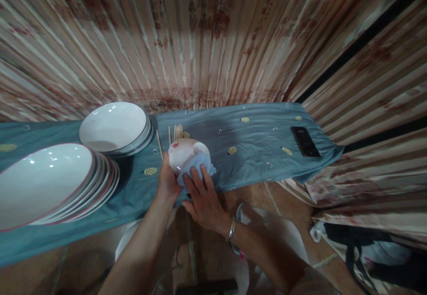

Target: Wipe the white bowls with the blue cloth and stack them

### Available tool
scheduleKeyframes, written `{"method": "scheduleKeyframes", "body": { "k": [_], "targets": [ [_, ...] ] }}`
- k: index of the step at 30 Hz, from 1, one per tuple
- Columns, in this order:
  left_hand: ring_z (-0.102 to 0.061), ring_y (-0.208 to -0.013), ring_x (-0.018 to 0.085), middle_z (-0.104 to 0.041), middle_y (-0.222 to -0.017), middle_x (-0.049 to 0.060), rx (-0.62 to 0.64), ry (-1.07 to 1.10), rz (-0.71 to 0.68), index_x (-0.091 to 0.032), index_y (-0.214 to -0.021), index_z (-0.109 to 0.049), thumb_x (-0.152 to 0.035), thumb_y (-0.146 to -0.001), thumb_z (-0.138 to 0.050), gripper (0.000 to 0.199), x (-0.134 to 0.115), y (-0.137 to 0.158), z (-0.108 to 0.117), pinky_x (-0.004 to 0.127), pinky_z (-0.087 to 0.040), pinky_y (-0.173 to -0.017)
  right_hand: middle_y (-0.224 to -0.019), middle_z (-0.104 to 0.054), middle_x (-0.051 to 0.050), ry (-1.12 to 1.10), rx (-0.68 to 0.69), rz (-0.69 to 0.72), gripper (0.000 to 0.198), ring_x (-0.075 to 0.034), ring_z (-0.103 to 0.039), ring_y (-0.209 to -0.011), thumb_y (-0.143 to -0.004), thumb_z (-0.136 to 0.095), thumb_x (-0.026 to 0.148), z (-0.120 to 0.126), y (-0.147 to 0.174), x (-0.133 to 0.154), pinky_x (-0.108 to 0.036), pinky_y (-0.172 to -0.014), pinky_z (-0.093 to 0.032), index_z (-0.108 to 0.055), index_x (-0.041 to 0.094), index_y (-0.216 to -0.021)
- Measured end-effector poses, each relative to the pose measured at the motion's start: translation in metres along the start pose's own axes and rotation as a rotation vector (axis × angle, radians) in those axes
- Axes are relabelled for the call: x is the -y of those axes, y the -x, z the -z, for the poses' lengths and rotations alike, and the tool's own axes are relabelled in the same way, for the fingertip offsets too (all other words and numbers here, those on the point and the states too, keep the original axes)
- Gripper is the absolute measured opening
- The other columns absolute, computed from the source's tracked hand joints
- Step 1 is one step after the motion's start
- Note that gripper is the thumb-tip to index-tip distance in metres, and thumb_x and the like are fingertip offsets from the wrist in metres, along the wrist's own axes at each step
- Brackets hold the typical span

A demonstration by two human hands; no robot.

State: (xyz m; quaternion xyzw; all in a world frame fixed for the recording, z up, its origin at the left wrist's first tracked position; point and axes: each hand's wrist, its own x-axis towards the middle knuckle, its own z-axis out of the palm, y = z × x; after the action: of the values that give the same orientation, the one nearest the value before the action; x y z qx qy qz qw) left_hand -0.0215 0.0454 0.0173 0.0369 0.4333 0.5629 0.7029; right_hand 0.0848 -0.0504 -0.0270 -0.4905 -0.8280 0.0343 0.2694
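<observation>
A white bowl [182, 155] with a red mark is tilted, its rounded underside facing up, above the front of the table. My left hand [168, 177] is wrapped round its left side and holds it. My right hand [205, 195] presses a light blue cloth [196, 164] against the bowl's lower right, with fingers spread over the cloth. A silver bracelet circles the right wrist. Just behind the bowl lie several thin wooden chopsticks [178, 131], partly hidden by it.
On the left stand a stack of large red-rimmed white plates [46, 184] and a stack of dark-rimmed ones [113, 126]. A black phone [305, 141] lies at the right end of the blue tablecloth [253, 153]. Pleated curtains [200, 41] rise behind the table.
</observation>
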Motion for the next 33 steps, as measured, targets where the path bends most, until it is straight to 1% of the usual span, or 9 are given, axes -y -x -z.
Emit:
{"method": "scheduleKeyframes", "body": {
  "k": [3, 5, 13, 18, 20, 23, 26, 29, 33],
  "targets": [
    [-0.075, -0.087, 0.024, -0.078, -0.090, 0.009, 0.062, 0.003, 0.003, -0.012, -0.121, -0.067, -0.048, -0.097, -0.042, 0.049, 0.001, -0.004, 0.007, 0.034, -0.057, -0.089, -0.158, -0.033, -0.019, 0.044, 0.021, 0.021, 0.062, -0.038, -0.003, -0.153, -0.095, -0.050, 0.036, 0.003, -0.004, 0.001, -0.059, -0.112, -0.036, -0.038, 0.008, -0.149],
    [-0.075, -0.087, 0.023, -0.078, -0.090, 0.009, 0.070, -0.008, 0.017, -0.013, -0.119, -0.068, -0.048, -0.097, -0.043, 0.048, 0.002, -0.005, 0.009, 0.033, -0.057, -0.088, -0.159, -0.033, -0.018, 0.066, 0.038, 0.024, 0.060, -0.038, -0.007, -0.152, -0.096, -0.048, 0.036, 0.004, -0.007, 0.000, -0.057, -0.112, -0.036, -0.039, 0.010, -0.149],
    [-0.074, -0.076, 0.019, -0.076, -0.080, 0.006, -0.027, -0.101, 0.029, -0.011, -0.110, -0.068, -0.043, -0.101, -0.036, 0.046, -0.002, 0.003, 0.001, 0.029, -0.059, -0.084, -0.156, -0.042, -0.011, 0.094, 0.035, 0.052, 0.051, -0.032, -0.014, -0.152, -0.097, -0.043, 0.031, 0.008, -0.022, -0.004, -0.056, -0.116, -0.025, -0.045, 0.016, -0.146],
    [-0.071, -0.061, 0.016, -0.074, -0.070, 0.003, -0.074, -0.077, 0.057, -0.013, -0.107, -0.067, -0.041, -0.099, -0.043, 0.037, -0.004, 0.009, -0.004, 0.025, -0.060, -0.068, -0.153, -0.046, -0.009, 0.102, -0.004, 0.070, 0.048, -0.029, -0.017, -0.151, -0.095, -0.047, 0.026, 0.011, -0.032, -0.006, -0.055, -0.119, -0.020, -0.049, 0.018, -0.142],
    [-0.070, -0.057, 0.014, -0.073, -0.067, 0.002, -0.074, -0.060, 0.042, -0.015, -0.107, -0.066, -0.037, -0.099, -0.045, 0.032, -0.004, 0.010, -0.005, 0.022, -0.058, -0.063, -0.151, -0.048, -0.008, 0.096, -0.025, 0.086, 0.045, -0.028, -0.018, -0.151, -0.094, -0.048, 0.025, 0.013, -0.036, -0.007, -0.056, -0.120, -0.018, -0.051, 0.019, -0.139],
    [-0.068, -0.054, 0.012, -0.071, -0.062, -0.001, -0.058, -0.058, 0.000, -0.016, -0.107, -0.066, -0.033, -0.100, -0.044, 0.029, -0.004, 0.011, -0.006, 0.018, -0.056, -0.061, -0.150, -0.049, -0.008, 0.087, -0.034, 0.099, 0.041, -0.027, -0.020, -0.150, -0.095, -0.047, 0.025, 0.015, -0.042, -0.009, -0.055, -0.121, -0.016, -0.053, 0.019, -0.136],
    [-0.075, -0.072, 0.017, -0.075, -0.069, 0.001, -0.014, -0.083, 0.011, -0.017, -0.109, -0.067, -0.038, -0.100, -0.043, 0.033, -0.004, 0.012, -0.007, 0.024, -0.059, -0.075, -0.149, -0.051, -0.008, 0.068, -0.004, 0.085, 0.040, -0.028, -0.022, -0.149, -0.096, -0.048, 0.027, 0.018, -0.048, -0.009, -0.055, -0.121, -0.017, -0.054, 0.021, -0.134],
    [-0.075, -0.094, 0.021, -0.078, -0.080, 0.006, 0.036, -0.085, 0.028, -0.021, -0.105, -0.069, -0.045, -0.101, -0.035, 0.042, -0.004, 0.011, -0.008, 0.029, -0.057, -0.090, -0.147, -0.053, -0.006, 0.071, 0.009, 0.070, 0.038, -0.027, -0.026, -0.147, -0.096, -0.049, 0.028, 0.020, -0.055, -0.010, -0.055, -0.121, -0.016, -0.055, 0.023, -0.133],
    [-0.072, -0.104, 0.021, -0.078, -0.083, 0.009, 0.067, -0.044, -0.009, -0.021, -0.090, -0.070, -0.049, -0.100, -0.032, 0.048, -0.004, 0.008, -0.007, 0.026, -0.056, -0.093, -0.146, -0.054, -0.005, 0.083, 0.009, 0.055, 0.037, -0.027, -0.030, -0.146, -0.097, -0.047, 0.030, 0.026, -0.064, -0.009, -0.056, -0.121, -0.012, -0.056, 0.024, -0.132]
  ]
}}
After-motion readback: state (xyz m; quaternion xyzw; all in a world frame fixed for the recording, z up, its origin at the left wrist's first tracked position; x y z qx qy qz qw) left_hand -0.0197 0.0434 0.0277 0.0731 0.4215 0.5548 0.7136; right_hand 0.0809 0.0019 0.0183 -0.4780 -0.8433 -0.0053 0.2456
